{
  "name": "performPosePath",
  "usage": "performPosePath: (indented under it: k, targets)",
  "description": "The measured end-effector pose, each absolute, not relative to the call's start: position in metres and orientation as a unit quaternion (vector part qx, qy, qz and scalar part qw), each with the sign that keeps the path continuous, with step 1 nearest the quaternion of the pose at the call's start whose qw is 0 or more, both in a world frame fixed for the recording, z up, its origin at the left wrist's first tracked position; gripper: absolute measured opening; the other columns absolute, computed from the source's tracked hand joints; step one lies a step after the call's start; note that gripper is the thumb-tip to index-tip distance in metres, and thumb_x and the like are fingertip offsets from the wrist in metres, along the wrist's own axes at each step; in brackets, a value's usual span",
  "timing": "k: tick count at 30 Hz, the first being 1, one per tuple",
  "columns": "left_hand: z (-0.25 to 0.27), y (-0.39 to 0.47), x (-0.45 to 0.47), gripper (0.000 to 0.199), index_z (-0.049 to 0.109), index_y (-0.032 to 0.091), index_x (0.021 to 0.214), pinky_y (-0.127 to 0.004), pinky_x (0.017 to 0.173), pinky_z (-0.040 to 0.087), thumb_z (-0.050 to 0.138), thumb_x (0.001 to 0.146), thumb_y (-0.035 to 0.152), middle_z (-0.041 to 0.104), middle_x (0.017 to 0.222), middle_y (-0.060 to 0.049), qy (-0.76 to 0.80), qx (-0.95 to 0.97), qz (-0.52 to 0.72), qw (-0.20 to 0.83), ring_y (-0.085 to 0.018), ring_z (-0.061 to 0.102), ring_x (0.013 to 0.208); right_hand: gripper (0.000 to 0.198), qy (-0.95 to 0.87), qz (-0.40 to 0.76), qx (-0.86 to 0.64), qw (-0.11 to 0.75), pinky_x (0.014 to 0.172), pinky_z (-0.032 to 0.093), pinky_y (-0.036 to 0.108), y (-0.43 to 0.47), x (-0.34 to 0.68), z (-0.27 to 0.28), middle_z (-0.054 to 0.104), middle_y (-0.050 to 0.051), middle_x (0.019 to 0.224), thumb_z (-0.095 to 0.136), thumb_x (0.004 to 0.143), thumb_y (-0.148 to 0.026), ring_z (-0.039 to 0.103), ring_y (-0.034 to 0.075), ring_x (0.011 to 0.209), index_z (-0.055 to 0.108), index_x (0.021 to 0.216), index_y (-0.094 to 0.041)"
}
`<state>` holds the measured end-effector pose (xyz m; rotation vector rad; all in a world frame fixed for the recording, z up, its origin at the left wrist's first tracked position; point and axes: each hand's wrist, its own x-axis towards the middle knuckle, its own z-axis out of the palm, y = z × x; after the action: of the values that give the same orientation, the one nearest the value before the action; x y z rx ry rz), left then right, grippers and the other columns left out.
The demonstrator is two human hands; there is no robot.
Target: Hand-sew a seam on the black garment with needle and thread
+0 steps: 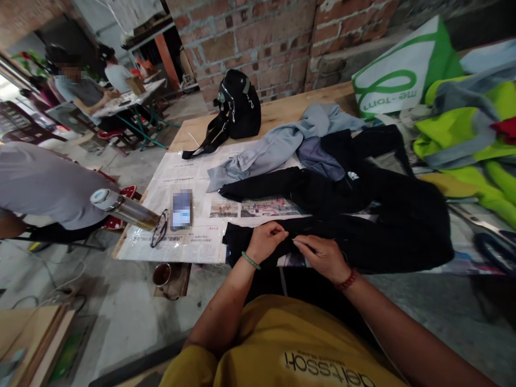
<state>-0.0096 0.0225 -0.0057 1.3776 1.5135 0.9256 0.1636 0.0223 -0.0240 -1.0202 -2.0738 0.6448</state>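
A black garment lies spread along the table's near edge, with long sleeves or legs reaching to the left. Over its near strip, my left hand is closed in a pinch, a green bead bracelet on the wrist. Facing it, my right hand also pinches, thumb against forefinger, with a red bracelet behind it. The two sets of fingertips are close together but slightly apart. Whatever sits between them is too small to make out. A small white mark shows on the garment.
Newspaper under clear plastic covers the table. On it are a phone, eyeglasses and a bottle. A grey cloth, black bag, scissors and yellow-green clothing lie around. A cup stands below; people sit left.
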Motion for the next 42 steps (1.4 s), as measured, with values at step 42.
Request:
performPosePath:
  k: [42]
  targets:
    - [-0.011,-0.001,0.007,0.017,0.069,0.019,0.078,-0.025,0.075,0.049,0.052,0.082,0.016,0.066,0.076,-0.003,0.561,0.688,0.389,0.247,-0.013,0.061,0.075,0.029,-0.825,0.061,-0.488,0.279,0.059,0.037,0.024,0.01,0.152,-0.036,0.064,0.006,0.071,0.034,0.088,-0.02,0.057,0.013,0.061,0.061,0.078,-0.017]
